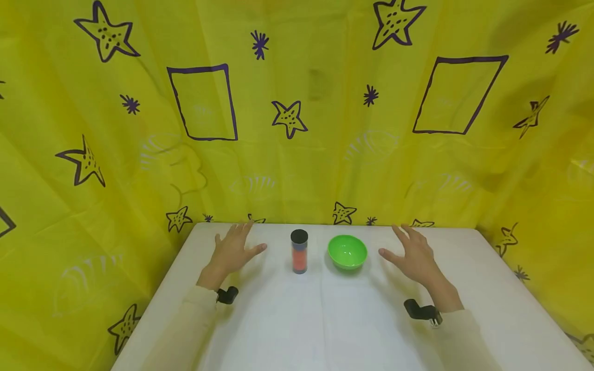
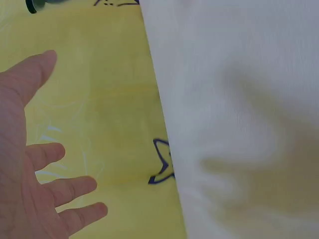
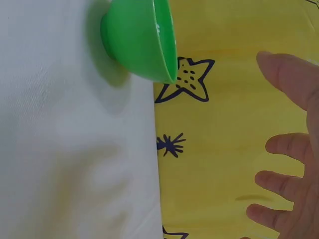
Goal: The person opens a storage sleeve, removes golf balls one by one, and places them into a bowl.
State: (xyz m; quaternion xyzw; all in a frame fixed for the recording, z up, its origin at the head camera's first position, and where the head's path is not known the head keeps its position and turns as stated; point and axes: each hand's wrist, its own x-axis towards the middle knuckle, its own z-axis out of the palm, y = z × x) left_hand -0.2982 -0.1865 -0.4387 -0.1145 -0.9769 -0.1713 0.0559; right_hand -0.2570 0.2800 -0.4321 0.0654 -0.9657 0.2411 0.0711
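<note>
A clear cylindrical jar point(image 1: 299, 257) with a black lid and orange-red contents stands upright near the middle of the table. Just right of it sits a bright green bowl point(image 1: 347, 252), its inside facing up; the right wrist view shows the same bowl point(image 3: 137, 40) from the side. My left hand point(image 1: 234, 250) hovers left of the jar, fingers spread, touching nothing. To the right of the bowl, my right hand point(image 1: 413, 255) is held above the table with spread fingers and nothing in it. In the left wrist view the left hand point(image 2: 40, 164) has its thumb apart from the fingers.
A white cloth covers the table point(image 1: 320, 324). Behind it and at both sides hangs a yellow curtain point(image 1: 325, 170) printed with dark stars and frames. A black wrist camera mount point(image 1: 227, 295) is on the left wrist, and another black mount point(image 1: 421, 310) on the right.
</note>
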